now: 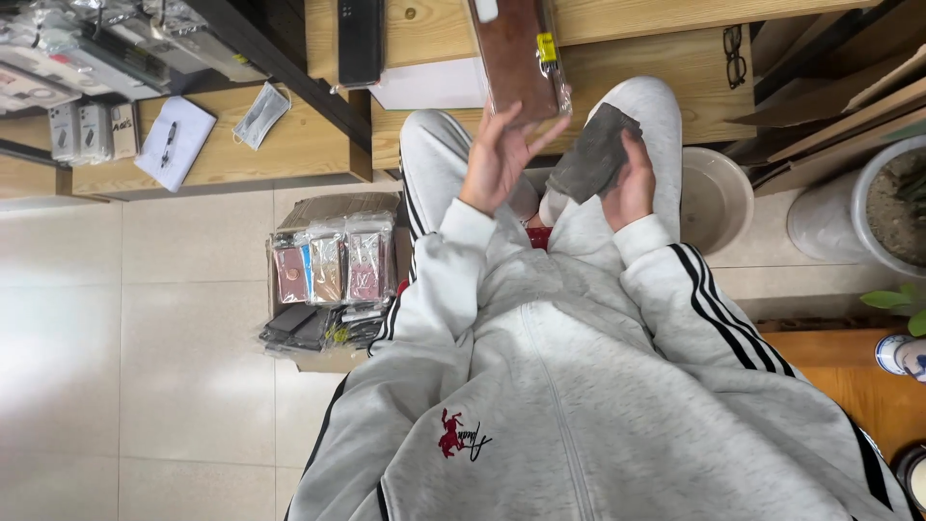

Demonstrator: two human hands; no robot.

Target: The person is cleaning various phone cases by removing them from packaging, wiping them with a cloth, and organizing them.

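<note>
You are sitting in a grey tracksuit and handling packaged phone cases. Your left hand (502, 154) is gripping a brown case in a clear sleeve (521, 58), raised toward the wooden shelf (637, 68). Your right hand (632, 183) is clasping a dark grey case (593, 154) over your lap. You seem to be sorting or checking stock, one piece against another. The cardboard box of bagged cases (333, 280) is sitting on the floor by your left leg, so setting either piece down calls for a steady, deliberate reach.

Counted things around the seated person

2 hands (497, 159), 1 brown packaged case (519, 58), 1 grey cloth (590, 154), 1 face mask (258, 114), 1 notepad (174, 142), 1 cardboard box (328, 207).
</note>
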